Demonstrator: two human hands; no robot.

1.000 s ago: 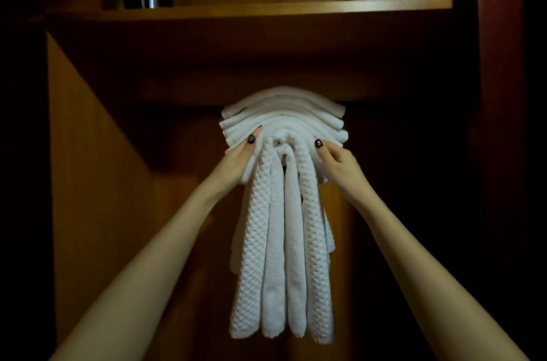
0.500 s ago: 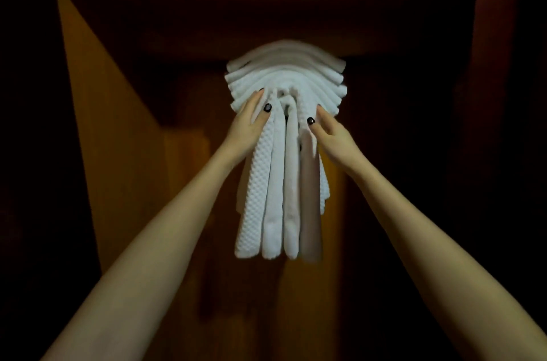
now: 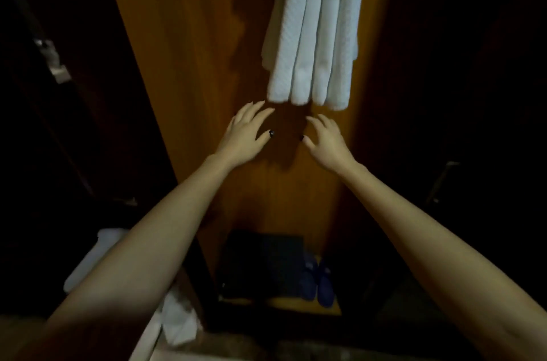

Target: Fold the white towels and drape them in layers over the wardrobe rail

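Several folded white towels (image 3: 313, 35) hang side by side in long strips from above; the rail and their tops are out of the frame. My left hand (image 3: 244, 135) is spread with straight fingers just below the towels' lower left end, holding nothing. My right hand (image 3: 327, 141) is spread the same way a little lower, under the towels' lower ends. Neither hand touches the towels.
The wooden wardrobe back panel (image 3: 192, 49) stands behind the towels. On the wardrobe floor lie a dark flat item (image 3: 263, 263) and a pair of blue slippers (image 3: 318, 280). White cloth (image 3: 177, 319) lies at the lower left outside the wardrobe. Dark doors flank both sides.
Both hands have let go of the towels' top folds and dropped below their hanging ends. The view has tilted down, so the rail and shelf have left the frame.
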